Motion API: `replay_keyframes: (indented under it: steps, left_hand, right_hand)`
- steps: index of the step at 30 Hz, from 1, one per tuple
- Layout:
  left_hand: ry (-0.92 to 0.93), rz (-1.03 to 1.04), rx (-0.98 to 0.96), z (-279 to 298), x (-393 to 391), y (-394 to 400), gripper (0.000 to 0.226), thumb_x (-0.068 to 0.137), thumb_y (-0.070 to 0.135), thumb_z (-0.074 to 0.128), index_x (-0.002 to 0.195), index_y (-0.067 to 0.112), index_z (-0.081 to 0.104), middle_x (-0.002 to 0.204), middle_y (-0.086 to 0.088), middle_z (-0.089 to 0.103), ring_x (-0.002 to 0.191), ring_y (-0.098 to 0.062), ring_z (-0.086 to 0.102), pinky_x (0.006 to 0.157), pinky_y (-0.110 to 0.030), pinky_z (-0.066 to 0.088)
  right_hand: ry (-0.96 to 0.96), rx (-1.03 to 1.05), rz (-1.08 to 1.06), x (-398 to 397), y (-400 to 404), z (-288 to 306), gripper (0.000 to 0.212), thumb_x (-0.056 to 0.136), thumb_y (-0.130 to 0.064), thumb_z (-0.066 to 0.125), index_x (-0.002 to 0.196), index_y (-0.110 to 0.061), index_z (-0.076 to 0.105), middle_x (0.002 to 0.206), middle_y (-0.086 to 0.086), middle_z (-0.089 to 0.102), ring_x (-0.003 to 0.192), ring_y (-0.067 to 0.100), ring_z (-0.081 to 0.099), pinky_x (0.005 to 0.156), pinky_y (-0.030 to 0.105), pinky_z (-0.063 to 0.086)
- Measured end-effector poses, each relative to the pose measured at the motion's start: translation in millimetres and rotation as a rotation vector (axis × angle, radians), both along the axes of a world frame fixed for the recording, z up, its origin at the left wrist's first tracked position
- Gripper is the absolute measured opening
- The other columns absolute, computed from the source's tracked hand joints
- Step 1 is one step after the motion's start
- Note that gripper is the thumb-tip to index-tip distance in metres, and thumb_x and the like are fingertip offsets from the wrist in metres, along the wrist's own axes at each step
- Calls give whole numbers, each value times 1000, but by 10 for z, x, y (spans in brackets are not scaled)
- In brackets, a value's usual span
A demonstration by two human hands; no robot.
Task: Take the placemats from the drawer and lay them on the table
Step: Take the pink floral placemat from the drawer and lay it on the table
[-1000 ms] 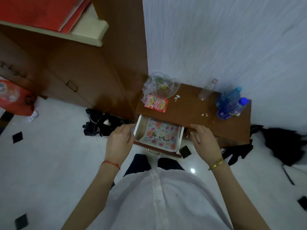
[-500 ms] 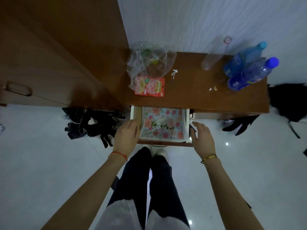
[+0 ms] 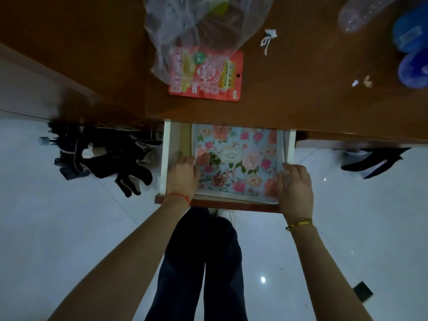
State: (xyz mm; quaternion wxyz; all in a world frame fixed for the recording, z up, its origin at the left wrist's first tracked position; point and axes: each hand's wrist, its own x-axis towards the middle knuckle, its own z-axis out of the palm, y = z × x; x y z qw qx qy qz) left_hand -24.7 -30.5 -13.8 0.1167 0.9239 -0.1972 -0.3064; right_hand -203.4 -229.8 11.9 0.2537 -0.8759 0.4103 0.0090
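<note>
A floral placemat pack (image 3: 238, 158), pale blue with pink and orange roses, lies flat in the pulled-out white drawer (image 3: 166, 154) under the brown table (image 3: 301, 93). My left hand (image 3: 183, 176) is inside the drawer at the pack's left edge, fingers curled onto it. My right hand (image 3: 295, 188) closes on the pack's right edge near the front corner. The pack still rests on the drawer bottom.
On the table top sit a crumpled clear plastic bag (image 3: 203, 26) over a red snack packet (image 3: 208, 77), blue bottles (image 3: 412, 54) at the far right and small white scraps (image 3: 268, 40). Black clothing (image 3: 108, 156) lies on the white floor left of the drawer.
I leaned in closer over the drawer. Both hands moved from the drawer's outer sides into it and took hold of the placemat pack's left and right edges.
</note>
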Motion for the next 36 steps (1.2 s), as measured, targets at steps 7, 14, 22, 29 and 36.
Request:
replay_keyframes:
  steps: [7, 14, 22, 29, 36]
  left_hand:
    - [121, -48, 210, -293, -45, 77, 28, 96, 24, 50, 106, 0, 60, 99, -20, 67, 89, -35, 66, 69, -38, 51]
    - [157, 47, 152, -262, -64, 79, 31, 93, 22, 58, 108, -5, 61, 105, -24, 64, 95, -37, 64, 77, -42, 53]
    - [311, 247, -4, -109, -94, 146, 31, 89, 19, 61, 116, 4, 63, 116, -21, 62, 102, -36, 61, 91, -43, 52]
    - [402, 333, -118, 391, -197, 176, 30, 92, 9, 58, 120, -1, 57, 115, -18, 64, 105, -34, 60, 79, -25, 42]
    - [378, 438, -173, 1011, -562, 355, 32, 95, -3, 41, 126, 3, 41, 116, -19, 54, 98, -30, 54, 88, -38, 49]
  right_hand:
    - [-22, 2, -29, -8, 4, -79, 33, 91, -12, 57, 122, -3, 54, 116, 17, 53, 105, 32, 53, 86, 37, 49]
    - [1, 70, -117, -39, 55, -35, 37, 85, -8, 61, 120, -8, 52, 110, 12, 51, 99, 27, 52, 79, 30, 46]
    - [20, 159, -194, -164, 13, 85, 13, 89, -6, 56, 101, -2, 52, 98, 15, 53, 85, 31, 54, 68, 30, 41]
    - [-44, 371, -188, -280, 30, 440, 14, 93, -9, 52, 99, -9, 39, 84, 6, 57, 66, 23, 57, 50, 18, 48]
    - [-95, 424, -203, -559, 266, 994, 30, 90, 0, 55, 120, 1, 50, 91, 5, 60, 71, 17, 55, 52, -2, 38]
